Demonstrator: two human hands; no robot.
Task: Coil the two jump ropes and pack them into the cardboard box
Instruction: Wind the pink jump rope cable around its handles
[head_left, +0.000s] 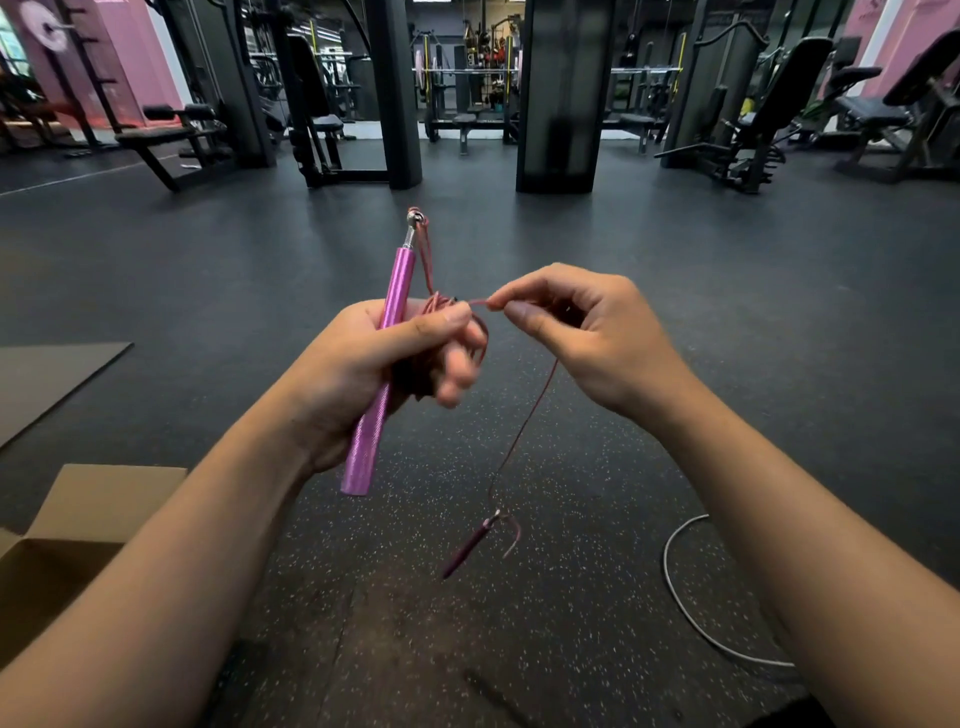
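My left hand (395, 358) grips a pink jump rope handle (382, 379) held nearly upright, together with a bundle of coiled red cord (441, 312) against the palm. Just to its right, my right hand (576, 332) pinches the same thin red cord (524, 421) between thumb and forefinger. From there the cord hangs down to the second pink handle (470, 545), which dangles above the floor. The white cord of a second jump rope (675, 592) lies curved on the floor at lower right. An open cardboard box (98, 499) stands at lower left, partly hidden by my left forearm.
A flat brown mat or cardboard sheet (47, 379) lies on the dark speckled rubber floor at left. Gym machines, benches (166, 135) and black pillars (558, 104) stand across the back of the room, well beyond my hands.
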